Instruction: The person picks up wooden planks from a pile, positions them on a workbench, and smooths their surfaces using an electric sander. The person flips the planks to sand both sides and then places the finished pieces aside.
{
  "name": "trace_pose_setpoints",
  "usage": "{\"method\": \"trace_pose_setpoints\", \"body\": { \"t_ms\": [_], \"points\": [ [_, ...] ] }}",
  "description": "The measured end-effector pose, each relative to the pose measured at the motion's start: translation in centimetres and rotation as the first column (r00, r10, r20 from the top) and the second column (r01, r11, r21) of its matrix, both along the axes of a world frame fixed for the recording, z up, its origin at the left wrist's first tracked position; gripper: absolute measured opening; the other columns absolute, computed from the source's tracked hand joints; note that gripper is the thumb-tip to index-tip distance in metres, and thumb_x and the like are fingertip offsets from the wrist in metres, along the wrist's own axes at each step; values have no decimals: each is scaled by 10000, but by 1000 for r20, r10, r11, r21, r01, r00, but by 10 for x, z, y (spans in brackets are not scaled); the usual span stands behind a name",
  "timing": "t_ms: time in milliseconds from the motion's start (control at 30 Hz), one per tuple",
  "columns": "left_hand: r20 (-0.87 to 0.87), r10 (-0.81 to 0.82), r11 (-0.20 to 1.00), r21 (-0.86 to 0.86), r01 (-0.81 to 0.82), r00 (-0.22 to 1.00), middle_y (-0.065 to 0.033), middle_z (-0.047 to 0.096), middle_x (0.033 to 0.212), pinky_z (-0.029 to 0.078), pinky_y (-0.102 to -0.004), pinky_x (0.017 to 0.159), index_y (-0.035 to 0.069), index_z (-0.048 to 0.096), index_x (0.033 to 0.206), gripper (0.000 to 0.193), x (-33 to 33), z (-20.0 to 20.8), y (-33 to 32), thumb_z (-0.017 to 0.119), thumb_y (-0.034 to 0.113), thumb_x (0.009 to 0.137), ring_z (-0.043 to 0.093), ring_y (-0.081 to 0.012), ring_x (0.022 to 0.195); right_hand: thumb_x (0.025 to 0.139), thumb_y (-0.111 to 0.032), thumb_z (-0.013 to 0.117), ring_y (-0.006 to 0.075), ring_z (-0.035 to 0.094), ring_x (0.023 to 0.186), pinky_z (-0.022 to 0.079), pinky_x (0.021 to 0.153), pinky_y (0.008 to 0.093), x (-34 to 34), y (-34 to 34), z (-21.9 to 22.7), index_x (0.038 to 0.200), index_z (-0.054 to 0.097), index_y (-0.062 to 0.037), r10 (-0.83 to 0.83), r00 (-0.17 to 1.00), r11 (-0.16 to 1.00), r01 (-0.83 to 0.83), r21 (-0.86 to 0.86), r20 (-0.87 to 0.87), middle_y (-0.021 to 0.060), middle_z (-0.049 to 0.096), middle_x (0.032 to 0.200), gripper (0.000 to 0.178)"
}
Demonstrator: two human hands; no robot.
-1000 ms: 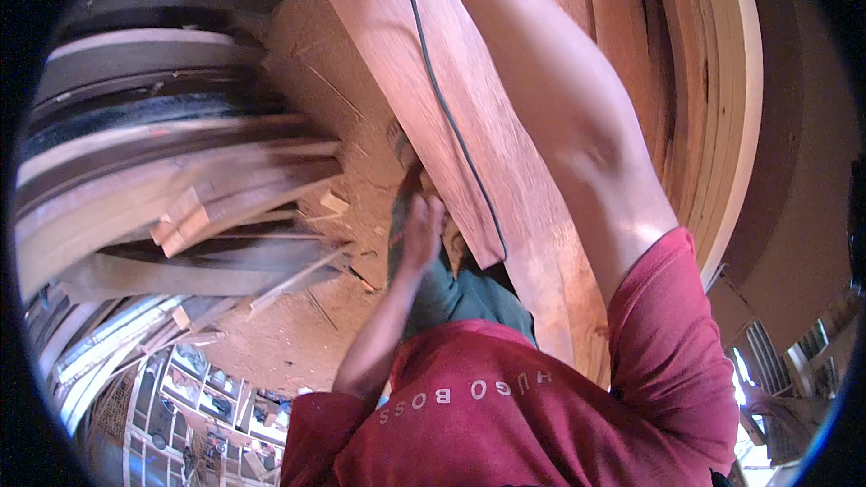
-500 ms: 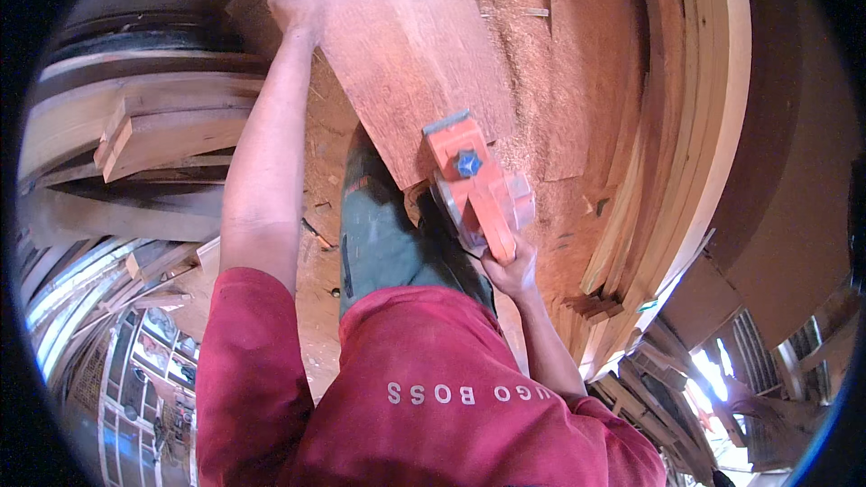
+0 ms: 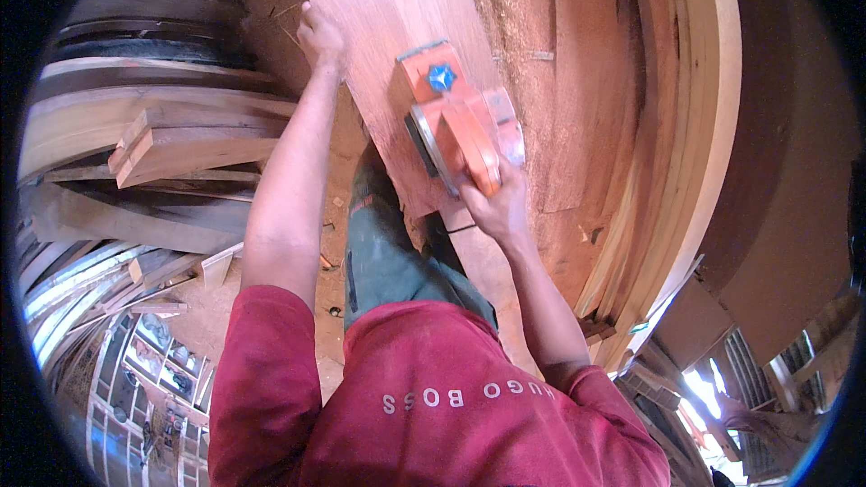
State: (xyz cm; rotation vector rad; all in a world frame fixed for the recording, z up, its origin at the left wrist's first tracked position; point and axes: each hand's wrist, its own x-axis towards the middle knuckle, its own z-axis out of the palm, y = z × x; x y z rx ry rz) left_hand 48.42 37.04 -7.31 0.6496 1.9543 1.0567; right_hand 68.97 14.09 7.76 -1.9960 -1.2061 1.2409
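Note:
My right hand is wrapped round the rear handle of an orange electric hand planer with a blue front knob. The planer sits on the near part of a long reddish-brown wooden board, which runs away from me. At the board's left edge, farther up, my left hand grips the side with its fingers closed; part of the grip is hidden by the hand itself. A dark cord shows just below the planer.
Wood shavings lie along the board's right side, over a wide brown wooden surface. Long planks line the right. Stacked timber fills the left. My legs in green trousers stand close to the board's near end.
My right hand has pushed the planer forward along the board, away from me. My left hand stays at the left edge but appears slightly lower and farther right in view.

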Motion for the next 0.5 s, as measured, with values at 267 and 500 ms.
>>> {"method": "trace_pose_setpoints", "body": {
  "t_ms": [267,500],
  "points": [
    [-236,-89,996,-47,80,968,-317,649,1024,435,-502,873,-110,616,1052,654,-8,-4,-1,296,459,1020,617,-446,975,736,-229,668,388,685,816,530,718,438,-33,144,-8,1041,650,2,-3,1000,998,4,62,-27,277,665,816,383],
    [-207,-97,992,58,111,973,-347,633,993,452,-513,839,-115,622,1011,648,-1,19,0,291,442,1030,604,-490,980,743,-175,639,139,586,589,480,566,349,-67,282,-25,763,640,20,-1,994,965,-29,262,113,75,589,608,196]
  ]
}}
